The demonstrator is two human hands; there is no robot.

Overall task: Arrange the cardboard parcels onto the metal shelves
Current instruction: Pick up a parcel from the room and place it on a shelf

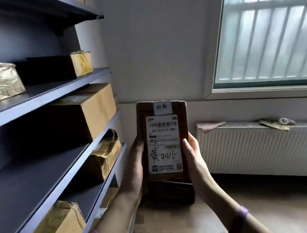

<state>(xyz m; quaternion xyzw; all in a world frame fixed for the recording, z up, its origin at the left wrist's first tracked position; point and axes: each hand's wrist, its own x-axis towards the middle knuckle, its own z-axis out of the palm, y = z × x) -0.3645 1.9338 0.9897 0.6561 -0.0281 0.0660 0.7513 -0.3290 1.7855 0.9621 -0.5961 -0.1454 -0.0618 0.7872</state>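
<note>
Head cam: 2 hands on 1 cardboard parcel (pixel 164 140) at centre frame, left hand (pixel 135 163) and right hand (pixel 193 156) each curled round a side edge, label facing up. Metal shelves (pixel 34 94) with other boxes fill the left of the frame.

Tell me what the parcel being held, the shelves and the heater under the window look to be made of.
Parcel: brown cardboard, matt, with a white printed paper label stuck on its face. Shelves: probably painted metal, seen in the smooth grey-blue boards with thin folded front edges. Heater: likely white painted steel, judging by its ribbed panel and grilled top.
</note>
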